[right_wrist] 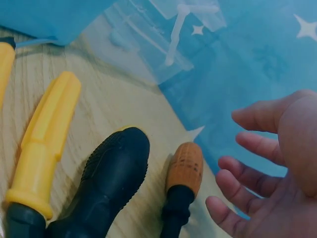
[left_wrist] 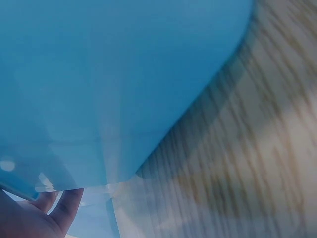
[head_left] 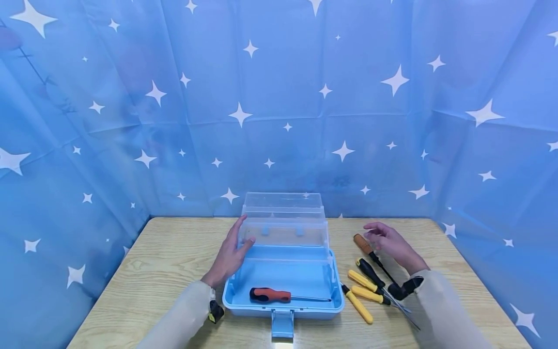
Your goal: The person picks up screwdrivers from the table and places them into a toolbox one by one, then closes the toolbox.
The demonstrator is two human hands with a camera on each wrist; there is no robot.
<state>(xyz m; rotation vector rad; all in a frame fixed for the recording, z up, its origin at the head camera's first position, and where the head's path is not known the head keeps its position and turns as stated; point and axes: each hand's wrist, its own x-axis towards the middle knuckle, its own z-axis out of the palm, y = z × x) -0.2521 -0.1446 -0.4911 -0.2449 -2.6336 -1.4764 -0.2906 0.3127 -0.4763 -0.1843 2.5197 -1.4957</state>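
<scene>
A light-blue toolbox [head_left: 283,315] stands with its clear lid [head_left: 285,231] raised at the back. Inside it lies a red-and-black screwdriver [head_left: 270,294]. My left hand [head_left: 229,254] rests at the box's left rear side by the lid, fingers fairly straight and thumb spread toward the inside; in the left wrist view its fingers [left_wrist: 67,210] show behind the blue wall. To the right, my right hand [head_left: 394,245] hovers beside an orange-handled screwdriver [head_left: 363,243], with nothing in it. The right wrist view shows its fingers [right_wrist: 257,116] loosely bent and apart, near the orange handle [right_wrist: 184,168].
Right of the box lie a black-handled screwdriver [head_left: 369,271] and several yellow-handled tools [head_left: 359,306], some overlapping. The box's latch [head_left: 282,325] hangs down in front. A blue curtain with white stars [head_left: 283,145] borders the wooden table [head_left: 170,252] at the back and sides.
</scene>
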